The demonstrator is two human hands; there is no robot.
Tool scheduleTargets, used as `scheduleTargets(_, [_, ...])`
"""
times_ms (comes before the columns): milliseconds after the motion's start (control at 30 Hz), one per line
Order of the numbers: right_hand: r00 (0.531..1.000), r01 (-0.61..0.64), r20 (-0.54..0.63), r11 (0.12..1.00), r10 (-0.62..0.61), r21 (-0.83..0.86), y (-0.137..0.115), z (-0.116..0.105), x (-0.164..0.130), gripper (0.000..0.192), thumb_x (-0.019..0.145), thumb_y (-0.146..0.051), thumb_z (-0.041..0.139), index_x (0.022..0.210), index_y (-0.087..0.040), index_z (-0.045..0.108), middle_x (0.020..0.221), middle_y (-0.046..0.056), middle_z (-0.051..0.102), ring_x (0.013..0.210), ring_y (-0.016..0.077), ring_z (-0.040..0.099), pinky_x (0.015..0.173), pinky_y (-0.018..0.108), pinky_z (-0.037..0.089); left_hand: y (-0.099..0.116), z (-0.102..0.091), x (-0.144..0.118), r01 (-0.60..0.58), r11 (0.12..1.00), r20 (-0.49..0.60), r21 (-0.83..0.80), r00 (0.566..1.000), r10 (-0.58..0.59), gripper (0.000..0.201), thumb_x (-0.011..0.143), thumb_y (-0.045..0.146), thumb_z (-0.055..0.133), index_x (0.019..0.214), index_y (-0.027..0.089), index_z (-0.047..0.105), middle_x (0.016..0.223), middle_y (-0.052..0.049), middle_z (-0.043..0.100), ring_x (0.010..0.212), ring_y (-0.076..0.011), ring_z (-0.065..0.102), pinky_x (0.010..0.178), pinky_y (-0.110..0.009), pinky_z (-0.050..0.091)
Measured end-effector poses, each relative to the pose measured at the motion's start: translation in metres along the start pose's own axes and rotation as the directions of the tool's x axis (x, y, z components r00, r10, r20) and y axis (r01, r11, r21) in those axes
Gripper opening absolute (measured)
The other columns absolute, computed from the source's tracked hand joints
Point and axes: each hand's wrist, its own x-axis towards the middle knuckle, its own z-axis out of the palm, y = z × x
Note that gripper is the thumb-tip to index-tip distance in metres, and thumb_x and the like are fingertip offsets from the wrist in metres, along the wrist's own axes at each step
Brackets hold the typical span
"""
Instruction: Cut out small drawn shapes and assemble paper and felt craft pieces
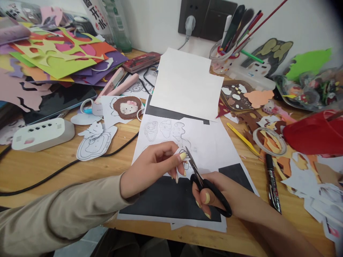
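Over the middle of the desk, my left hand (160, 162) pinches a small paper cutout (184, 154) with dark drawn outlines between thumb and fingers. My right hand (211, 194) grips a pair of black-handled scissors (197, 170), fingers through the loops. The blades point up and left, close beside the cutout; whether they touch it I cannot tell. Beneath both hands lies a white sheet with line drawings (166, 137), on top of black paper (174, 200). Part of the cutout is hidden by my left fingers.
Blank white card (187, 82) lies behind the hands. Coloured foam sheets (61, 57) pile up at the left, near a white power strip (43, 134). On the right are a black marker (272, 184), yellow tweezers (242, 138), a red container (313, 132) and paper scraps (318, 185).
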Motion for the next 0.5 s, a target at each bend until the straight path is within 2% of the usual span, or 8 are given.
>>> scheduleTargets(500, [1.0,0.004,-0.014,1.0,-0.004,-0.024,0.0011,0.0004,-0.0006,0.016,0.071,-0.027,0.044,0.062,-0.014,0.046,0.05,-0.002,0.046,0.049,0.0084,0.041,0.05,0.021,0.031,0.0,-0.0003,-0.0003,0.0,1.0,0.02,-0.003,1.0,0.001,0.019,0.079,0.028,0.044,0.068,0.012,0.046,0.063,0.002,0.055,0.053,-0.0048,0.05,0.054,-0.015,0.042])
